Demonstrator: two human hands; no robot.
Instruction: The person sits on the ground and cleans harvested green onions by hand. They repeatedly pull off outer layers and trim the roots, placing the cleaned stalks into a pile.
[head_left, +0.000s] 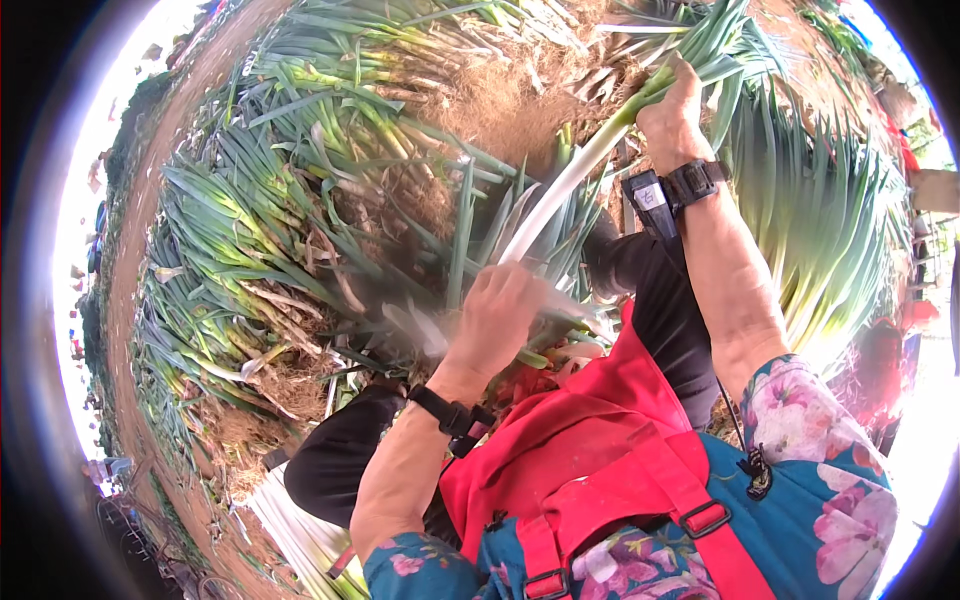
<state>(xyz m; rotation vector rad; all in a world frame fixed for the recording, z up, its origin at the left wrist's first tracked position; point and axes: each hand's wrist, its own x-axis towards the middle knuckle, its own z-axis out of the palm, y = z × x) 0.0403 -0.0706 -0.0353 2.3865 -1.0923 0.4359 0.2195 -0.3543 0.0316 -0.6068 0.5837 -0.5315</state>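
My right hand (671, 116) grips a long green onion (566, 187) where its white stem turns into green leaves. The onion slants down to the left, toward my body. My left hand (499, 315) is curled around the lower end of the white stem, and motion blurs its fingers. That hand hides the root end. Blurred pale strips, perhaps peeled leaves (420, 326), show beside the left hand. Loose green leaves (461, 232) lie beneath the onion, between my knees.
Heaps of unpeeled green onions (247, 217) with dry roots (495, 97) spread ahead and left. A pile of cleaner green onions (810, 217) lies on the right. White stems (300, 525) lie by my left knee. A red apron (585, 450) covers my lap.
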